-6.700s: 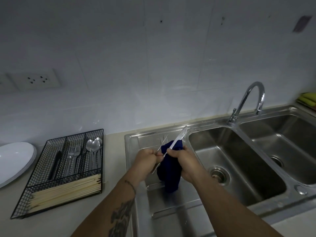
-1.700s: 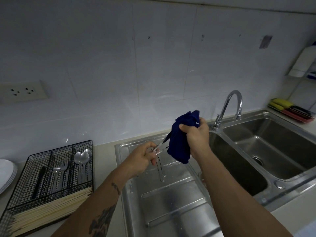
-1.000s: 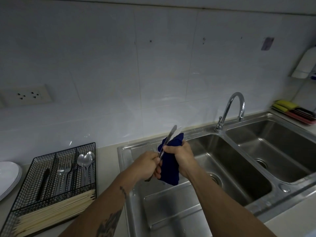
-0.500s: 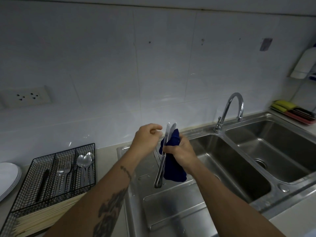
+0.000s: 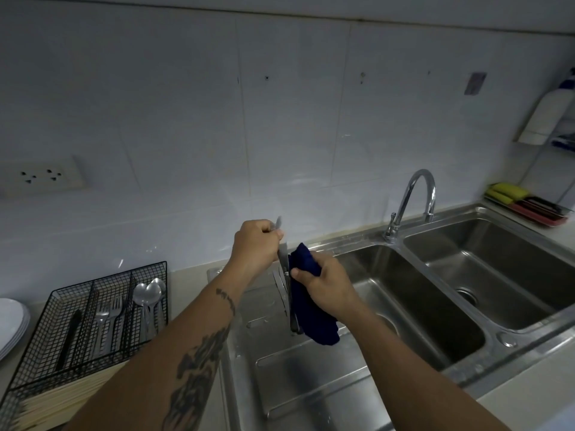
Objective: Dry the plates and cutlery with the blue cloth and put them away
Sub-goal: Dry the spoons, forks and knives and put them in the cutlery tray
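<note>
Forearms: both reach in from the bottom edge and meet above the steel draining board point(image 5: 305, 384) of the sink.
Right hand point(image 5: 323, 284): fingers curled tight round the blue cloth point(image 5: 306, 301), which is bunched in the fist and hangs down below it over the draining board.
Knife point(image 5: 287, 293): stands nearly upright between the two hands, its lower length pressed against the cloth, its dark lower end hanging beside the cloth's bottom edge.
Left hand point(image 5: 256, 244): fingers clamped on the upper end of the knife, a short tip showing above the knuckles.
Draining board: more cutlery point(image 5: 280, 284) lies flat on it just behind the hands; what pieces they are I cannot tell.
Black wire caddy point(image 5: 77, 321): on the counter to the left; it holds forks point(image 5: 109, 315), spoons point(image 5: 149, 295), a dark-handled piece and pale chopsticks point(image 5: 62, 399) across the front.
White plates point(image 5: 11, 321): stacked at the left edge, beside the caddy.
Basins: two, to the right of the board, with the tap point(image 5: 413, 200) behind them.
Back right: sponges point(image 5: 505, 192) in a tray by the wall.
</note>
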